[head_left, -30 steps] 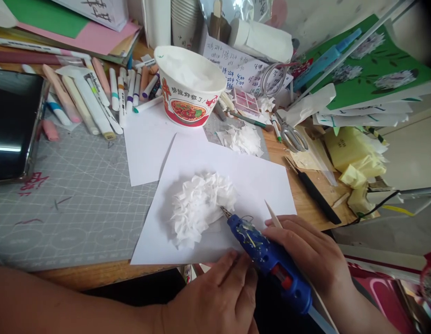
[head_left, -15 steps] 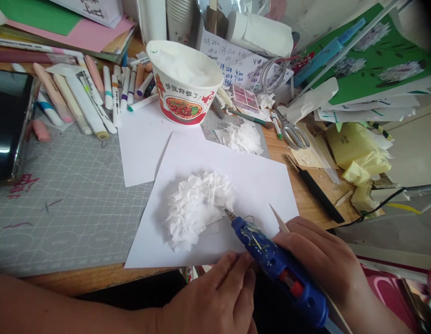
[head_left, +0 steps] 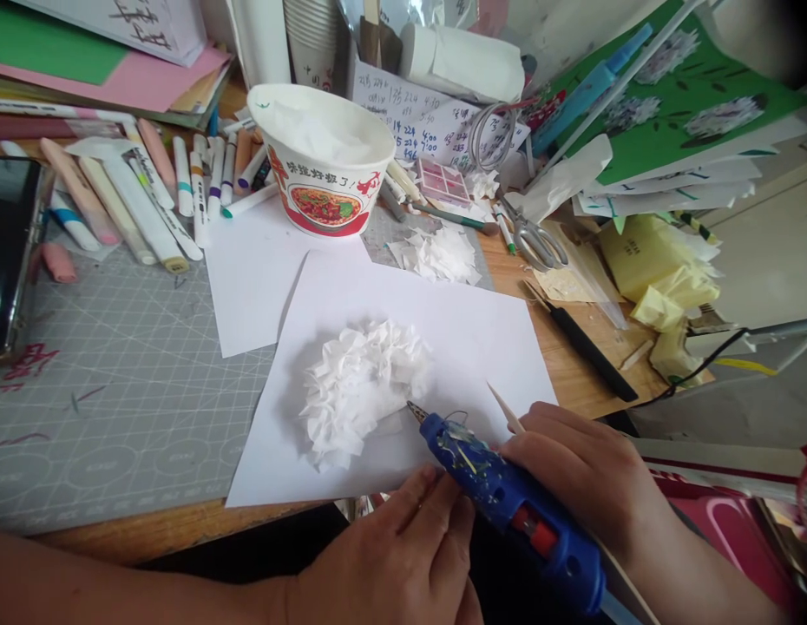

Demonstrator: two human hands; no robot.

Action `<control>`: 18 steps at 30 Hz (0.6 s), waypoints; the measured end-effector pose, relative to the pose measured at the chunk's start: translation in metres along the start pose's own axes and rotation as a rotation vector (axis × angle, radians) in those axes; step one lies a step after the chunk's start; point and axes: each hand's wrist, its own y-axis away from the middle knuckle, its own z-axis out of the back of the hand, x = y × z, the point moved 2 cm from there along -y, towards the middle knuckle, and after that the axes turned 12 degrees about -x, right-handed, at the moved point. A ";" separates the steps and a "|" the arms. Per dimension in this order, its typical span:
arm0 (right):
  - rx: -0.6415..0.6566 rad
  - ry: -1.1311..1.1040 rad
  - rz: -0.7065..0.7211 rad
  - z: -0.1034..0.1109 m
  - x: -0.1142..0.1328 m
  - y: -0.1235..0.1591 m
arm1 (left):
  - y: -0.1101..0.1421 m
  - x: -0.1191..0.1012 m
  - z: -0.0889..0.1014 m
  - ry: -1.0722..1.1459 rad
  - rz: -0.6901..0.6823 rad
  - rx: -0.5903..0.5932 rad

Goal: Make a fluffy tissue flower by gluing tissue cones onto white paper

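Observation:
A ring-like cluster of crumpled white tissue paper (head_left: 357, 382), its lower right unfilled, lies on a white sheet of paper (head_left: 478, 334). The metal nozzle of a blue hot glue gun (head_left: 482, 473) points at the cluster's lower right edge; I cannot tell whether they touch. My right hand (head_left: 582, 473) closes around the gun's far side, with a thin pointed wooden stick (head_left: 504, 408) in its fingers. The gun hides part of its grip. My left hand (head_left: 403, 547) is at the sheet's near edge, fingers together and curled; what they hold, if anything, is hidden.
Behind the sheet stand a paper noodle bowl (head_left: 325, 187) of white tissue and a pile of tissue pieces (head_left: 439, 254). Markers (head_left: 143, 208) and a phone (head_left: 13, 252) lie left. Scissors (head_left: 537, 239) and a black-handled tool (head_left: 589, 351) lie right.
The whole view has shifted slightly, so things appear a little further left. Both hands, the glue gun and the tissue cluster keep nearly the same places relative to each other.

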 end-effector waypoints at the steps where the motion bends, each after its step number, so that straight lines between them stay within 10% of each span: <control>1: 0.003 -0.007 -0.005 0.000 0.000 0.000 | 0.000 0.000 0.001 0.001 -0.001 0.005; 18: 0.046 -0.099 -0.011 0.000 0.000 0.002 | -0.006 0.003 0.005 -0.004 -0.002 0.019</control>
